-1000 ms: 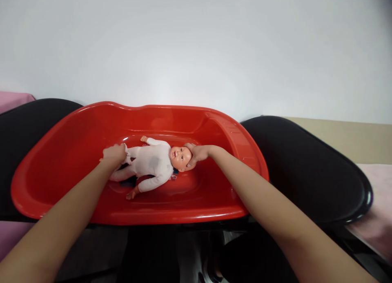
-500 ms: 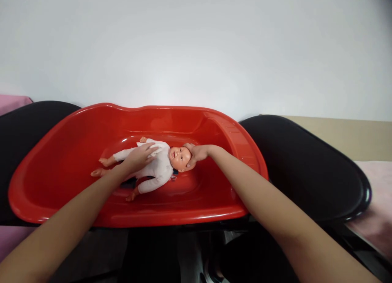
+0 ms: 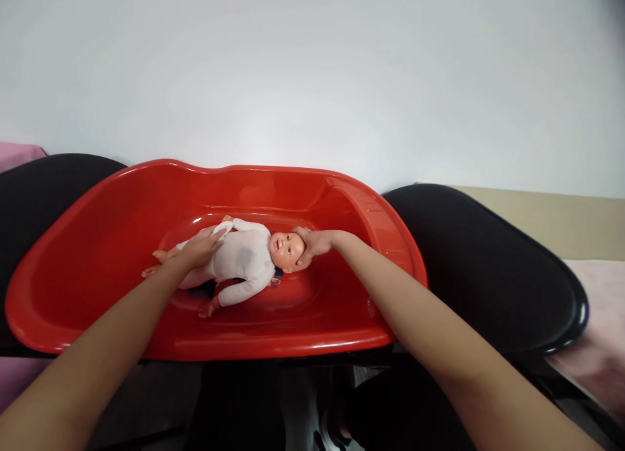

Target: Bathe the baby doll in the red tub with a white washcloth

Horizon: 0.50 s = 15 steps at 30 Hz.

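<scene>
As I look down through the head camera, the doll (image 3: 239,259) lies on its back inside the red tub (image 3: 288,347), just left of the middle of the frame, its head toward the right and its bare feet toward the left. I have the right hand (image 3: 315,244) at the crown of its head, near the centre of the frame, thumb and fingers curved around it and holding it. The left hand (image 3: 199,249) is over the doll's lower belly and upper legs, left of centre; its slightly parted fingers hold a white cloth (image 3: 223,228) near the doll's far hand. How firmly they press, I cannot tell from here.

I make out a white suit on the doll, with a grey patch (image 3: 245,257) on its front, and something dark (image 3: 202,289) beneath its near side. Around the tub, a black surface shows on the left (image 3: 63,184) and on the right (image 3: 483,262) of the frame. Pink fabric (image 3: 19,155) sits at the left edge, paler pink fabric (image 3: 605,301) at the right edge, and a pale wall (image 3: 312,80) fills the upper half.
</scene>
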Motion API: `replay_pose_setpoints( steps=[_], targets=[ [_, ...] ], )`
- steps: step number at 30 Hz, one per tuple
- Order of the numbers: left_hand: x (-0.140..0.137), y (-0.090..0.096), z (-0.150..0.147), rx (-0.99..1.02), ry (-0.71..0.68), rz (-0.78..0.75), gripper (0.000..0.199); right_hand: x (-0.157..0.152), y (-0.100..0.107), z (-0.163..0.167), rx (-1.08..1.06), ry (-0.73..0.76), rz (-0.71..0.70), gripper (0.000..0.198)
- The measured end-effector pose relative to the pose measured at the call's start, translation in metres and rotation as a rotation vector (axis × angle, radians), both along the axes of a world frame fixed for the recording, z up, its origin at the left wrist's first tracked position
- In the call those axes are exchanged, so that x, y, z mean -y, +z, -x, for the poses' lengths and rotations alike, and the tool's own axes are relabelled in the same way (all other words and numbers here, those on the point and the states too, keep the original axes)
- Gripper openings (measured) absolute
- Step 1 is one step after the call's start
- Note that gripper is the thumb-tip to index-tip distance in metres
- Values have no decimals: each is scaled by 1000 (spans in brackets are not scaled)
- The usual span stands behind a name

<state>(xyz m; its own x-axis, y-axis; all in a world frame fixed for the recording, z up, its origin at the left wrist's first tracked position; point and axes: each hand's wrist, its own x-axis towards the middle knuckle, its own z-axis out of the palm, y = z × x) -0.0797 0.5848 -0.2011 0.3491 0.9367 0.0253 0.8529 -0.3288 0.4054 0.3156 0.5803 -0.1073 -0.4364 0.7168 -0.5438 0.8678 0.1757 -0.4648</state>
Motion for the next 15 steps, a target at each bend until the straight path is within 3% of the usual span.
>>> replay_pose_setpoints(
  steps=[4,7,11,13,15],
  targets=[
    [-2,-3,29,-173,262,97,65,5,5,1,6,6,-10,107],
    [3,9,31,-274,365,118,64,9,5,5,3,14,-30,120],
    [16,40,8,-283,234,-26,55,21,12,6,7,-40,-100,143],
    [23,53,-9,-189,113,-108,54,37,26,-2,-22,-40,-159,139],
    [32,61,-28,-88,7,-138,52,66,47,-16,-131,-6,-211,123]
  ],
)
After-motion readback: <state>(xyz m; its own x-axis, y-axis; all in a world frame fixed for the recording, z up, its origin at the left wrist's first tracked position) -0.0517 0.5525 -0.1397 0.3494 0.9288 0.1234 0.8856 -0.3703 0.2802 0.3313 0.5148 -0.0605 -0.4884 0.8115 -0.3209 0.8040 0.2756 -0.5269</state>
